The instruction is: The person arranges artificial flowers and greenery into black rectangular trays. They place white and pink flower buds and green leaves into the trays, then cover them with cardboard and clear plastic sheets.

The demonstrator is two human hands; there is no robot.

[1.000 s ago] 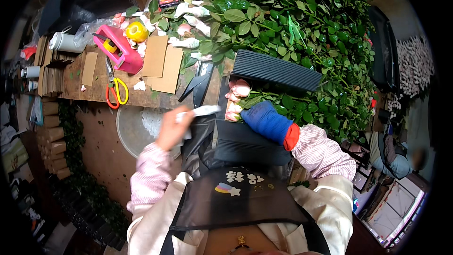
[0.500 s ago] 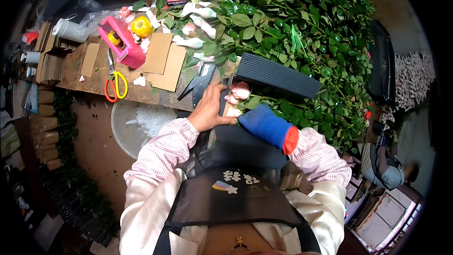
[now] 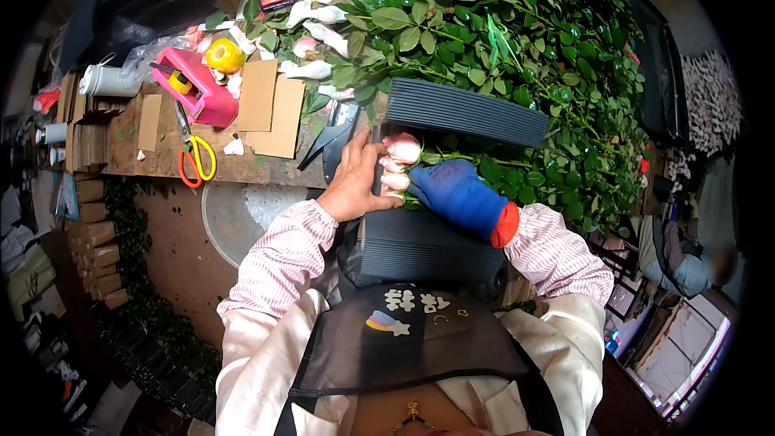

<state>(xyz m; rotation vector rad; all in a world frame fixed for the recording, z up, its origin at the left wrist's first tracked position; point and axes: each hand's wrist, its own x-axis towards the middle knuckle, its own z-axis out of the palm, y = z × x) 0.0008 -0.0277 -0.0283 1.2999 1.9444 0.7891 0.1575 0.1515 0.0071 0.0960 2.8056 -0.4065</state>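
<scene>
Pink roses (image 3: 401, 148) lie in a row on a dark ridged sheet, heads to the left, leafy stems to the right. Its far flap (image 3: 467, 111) stands up behind them and its near flap (image 3: 428, 244) slopes toward me. My bare left hand (image 3: 355, 180) rests at the sheet's left end, fingers stretched and thumb spread, beside the rose heads. In a blue knitted glove, my right hand (image 3: 460, 194) is closed at the nearest rose, just below its head. Its fingertips are partly hidden. A black stapler-like tool (image 3: 335, 141) lies beyond my left hand.
Leafy stems (image 3: 557, 56) cover the table's right side, with white-netted buds (image 3: 323, 36) at their left ends. Cardboard pieces (image 3: 278, 117), scissors (image 3: 192, 153), a pink tape dispenser (image 3: 198, 89) and yellow tape (image 3: 224, 55) lie left. Below the edge stands a translucent tub (image 3: 230, 222).
My right hand has shifted slightly right and its fingers have come up beside the rose heads. The near flap now shows its ridged face. The whole view has shifted a little.
</scene>
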